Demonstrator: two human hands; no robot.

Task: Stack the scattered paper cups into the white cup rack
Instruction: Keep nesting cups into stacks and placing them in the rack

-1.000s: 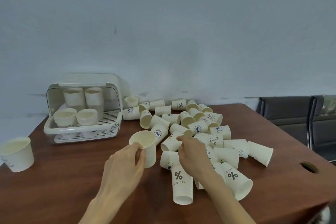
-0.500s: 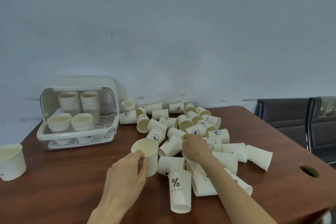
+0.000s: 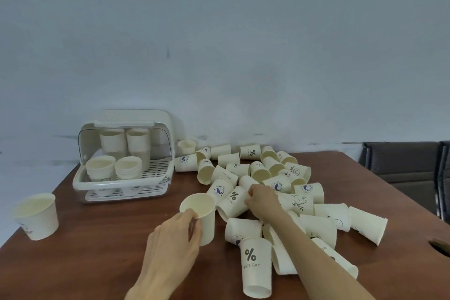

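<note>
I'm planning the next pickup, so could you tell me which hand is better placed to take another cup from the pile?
Right. The right hand already reaches into the pile, while the left hand holds the upright cup.

1. The right hand covers the cups beneath it; its fingertips cannot be seen.
2. Print on the cup rack cups is too small to read.
3. The chairs beyond the desk's right edge are cut off.

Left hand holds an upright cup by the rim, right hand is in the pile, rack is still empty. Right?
Not quite. The head view shows the white cup rack already holds several cup stacks. The rest stands: left hand holds the upright cup, right hand is in the pile.
</note>
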